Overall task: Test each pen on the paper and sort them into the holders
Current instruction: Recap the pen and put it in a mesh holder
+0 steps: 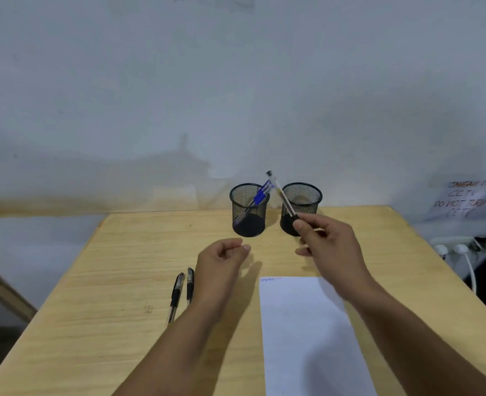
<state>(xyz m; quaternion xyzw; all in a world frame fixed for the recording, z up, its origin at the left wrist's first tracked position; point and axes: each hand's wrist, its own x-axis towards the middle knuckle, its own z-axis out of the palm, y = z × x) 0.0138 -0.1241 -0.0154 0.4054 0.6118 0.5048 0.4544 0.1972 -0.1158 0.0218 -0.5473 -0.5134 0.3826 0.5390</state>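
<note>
My right hand (329, 241) grips a clear pen with black ends (281, 194) by its lower end, its far end tilted up and left between the two black mesh holders. The left holder (249, 210) contains blue pens (261, 195). The right holder (301, 205) stands behind the held pen; I cannot tell what is inside it. My left hand (221, 262) hovers loosely curled over the table, holding nothing. Two black pens (182, 290) lie side by side on the wood just left of my left wrist. The white paper (307, 332) lies at the front right, with small blue marks at its top edge.
The wooden table (121, 267) ends at a grey wall behind the holders. A power strip with white plugs and a cable (459, 250) sits off the right edge, below a handwritten paper sign (470, 200). A wooden bar (1, 290) slants at the left.
</note>
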